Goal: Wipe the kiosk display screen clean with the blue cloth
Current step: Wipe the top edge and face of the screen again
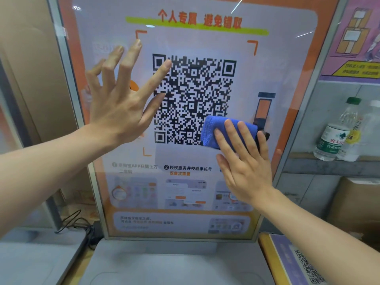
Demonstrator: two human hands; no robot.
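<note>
Pressing 1 folded blue cloth (227, 131) flat against the kiosk display screen (185, 124), the right hand (245, 161) has 4 straight fingers (232, 130) laid over the cloth, thumb off to the side; no curl, not gripping it. Cloth sits at the lower-right corner of the 1 large QR code (193, 97), covering that corner. Left hand (121, 99) is open too, 5 digits spread, raised at the screen's left half, index tip over the QR code's top-left marker; cannot tell if it actually touches the glass. Screen is upright in a grey frame, orange border, headline text (199, 18) on top, 3 app screenshots in a row below the code. Right of the kiosk: 2 clear plastic bottles (337, 132) on a ledge, 1 with a green cap. Lower left: black cable (76, 221) lying beside the base. Lower right: 1 smaller QR card (306, 266).
</note>
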